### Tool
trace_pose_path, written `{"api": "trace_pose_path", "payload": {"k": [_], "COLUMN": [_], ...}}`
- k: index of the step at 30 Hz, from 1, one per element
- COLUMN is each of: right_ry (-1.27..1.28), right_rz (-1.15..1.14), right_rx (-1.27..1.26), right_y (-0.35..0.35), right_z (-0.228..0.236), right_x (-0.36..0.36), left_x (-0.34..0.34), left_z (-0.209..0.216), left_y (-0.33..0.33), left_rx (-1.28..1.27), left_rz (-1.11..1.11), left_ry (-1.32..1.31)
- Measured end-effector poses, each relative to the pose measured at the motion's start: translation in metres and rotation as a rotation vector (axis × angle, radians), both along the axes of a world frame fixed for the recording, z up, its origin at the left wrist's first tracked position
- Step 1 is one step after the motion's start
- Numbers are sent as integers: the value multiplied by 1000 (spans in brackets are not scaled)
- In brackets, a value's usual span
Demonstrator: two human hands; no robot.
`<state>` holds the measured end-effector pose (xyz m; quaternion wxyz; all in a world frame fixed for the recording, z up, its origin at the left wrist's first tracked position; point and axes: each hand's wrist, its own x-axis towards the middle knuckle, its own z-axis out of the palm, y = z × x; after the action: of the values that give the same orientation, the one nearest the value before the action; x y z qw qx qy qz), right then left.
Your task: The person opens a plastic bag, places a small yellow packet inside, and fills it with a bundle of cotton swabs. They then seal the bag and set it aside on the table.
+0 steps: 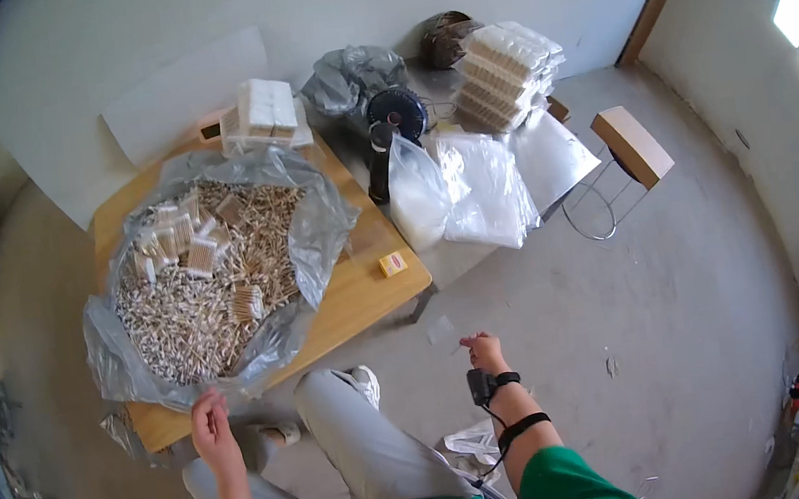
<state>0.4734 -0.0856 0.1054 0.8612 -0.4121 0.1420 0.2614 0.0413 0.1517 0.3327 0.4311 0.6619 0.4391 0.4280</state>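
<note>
Cotton swabs (173, 330) lie in a large heap inside an opened grey plastic bag (321, 224) on the wooden table (376, 298). Small bundles of swabs (203, 257) rest on the loose ones. My left hand (211, 431) is at the near edge of the bag, its fingers loosely bent and apart, with nothing visible in them. Out over the floor to the right, my right hand (484, 350) has its fingers pinched together. A thin pale sliver shows at its fingertips, too small to name. Just beyond is a small clear piece of plastic (440, 329); whether the hand touches it I cannot tell.
A small yellow box (392, 265) sits near the table's right corner. White packs (267, 105) stand at its back. Beside it, another surface carries clear plastic bags (482, 183), stacked swab packs (508, 74) and a black fan-like device (397, 113). A stool (605, 197) holds a cardboard box (632, 146).
</note>
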Motion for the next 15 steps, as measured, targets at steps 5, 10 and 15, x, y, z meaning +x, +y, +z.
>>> {"api": "trace_pose_path", "payload": {"k": [5, 10, 15], "right_ry": [-575, -935, -683], "right_rz": [385, 274, 237], "right_rx": [-519, 495, 68], "right_y": [29, 4, -8], "right_z": [208, 382, 114], "right_x": [33, 40, 108], "left_x": [-6, 21, 47], "left_z": [10, 21, 15], "left_y": [1, 1, -9], "left_rx": [-3, -2, -69], "left_rz": [-22, -51, -104], "left_ry": [-13, -56, -120]}}
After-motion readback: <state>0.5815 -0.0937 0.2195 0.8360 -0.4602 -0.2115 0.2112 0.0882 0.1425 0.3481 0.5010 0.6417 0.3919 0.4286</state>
